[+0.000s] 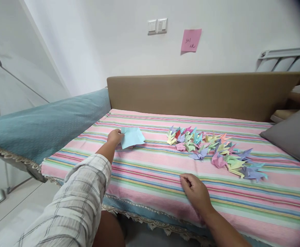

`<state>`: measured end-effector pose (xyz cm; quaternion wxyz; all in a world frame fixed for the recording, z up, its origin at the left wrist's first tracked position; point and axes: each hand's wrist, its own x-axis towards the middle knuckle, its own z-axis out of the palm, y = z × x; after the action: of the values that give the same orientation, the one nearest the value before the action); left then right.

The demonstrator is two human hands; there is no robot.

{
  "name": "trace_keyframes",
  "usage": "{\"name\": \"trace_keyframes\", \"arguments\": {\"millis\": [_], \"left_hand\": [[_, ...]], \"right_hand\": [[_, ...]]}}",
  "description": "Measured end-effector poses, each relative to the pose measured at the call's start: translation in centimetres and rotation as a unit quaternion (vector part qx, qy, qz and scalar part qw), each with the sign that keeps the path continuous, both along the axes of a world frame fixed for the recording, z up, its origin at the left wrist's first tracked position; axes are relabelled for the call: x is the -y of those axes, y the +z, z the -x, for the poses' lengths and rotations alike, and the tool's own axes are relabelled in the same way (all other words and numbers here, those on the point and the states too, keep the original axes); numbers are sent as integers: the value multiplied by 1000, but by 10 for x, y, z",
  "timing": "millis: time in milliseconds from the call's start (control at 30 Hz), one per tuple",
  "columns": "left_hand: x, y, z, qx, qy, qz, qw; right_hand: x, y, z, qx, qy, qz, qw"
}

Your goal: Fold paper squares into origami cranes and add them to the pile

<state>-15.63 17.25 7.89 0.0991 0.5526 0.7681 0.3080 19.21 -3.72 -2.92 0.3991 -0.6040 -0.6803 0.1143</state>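
My left hand (115, 137) reaches out over the striped cloth (150, 171) and pinches the left edge of a light blue sheet of paper (133, 137). The sheet's right corner looks bent or notched. Low and to the right, my right hand (195, 190) rests on the cloth with curled fingers, and nothing shows in it. Beyond that hand lies a spread of folded paper cranes (201, 142) in many colours, several of them close together. A purple crane (253, 172) sits at the near right end of the group.
A brown backrest (191, 96) runs along the wall behind the cloth. The blue-covered armrest (49, 120) stands at the left, and a grey cushion (294, 133) at the right. On the wall are light switches (157, 26) and a pink note (191, 40).
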Motion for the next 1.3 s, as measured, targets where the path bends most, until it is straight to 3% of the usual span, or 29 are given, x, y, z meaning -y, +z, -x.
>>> {"name": "trace_keyframes", "arguments": {"millis": [300, 900, 1300], "left_hand": [[5, -1, 1, 8, -7, 20, 1000], [-9, -13, 12, 113, 2, -48, 992], [0, 5, 19, 179, 122, -167, 962]], "right_hand": [[1, 3, 1, -9, 6, 23, 1000], [1, 1, -1, -8, 5, 12, 1000], [2, 3, 0, -5, 4, 11, 1000]]}}
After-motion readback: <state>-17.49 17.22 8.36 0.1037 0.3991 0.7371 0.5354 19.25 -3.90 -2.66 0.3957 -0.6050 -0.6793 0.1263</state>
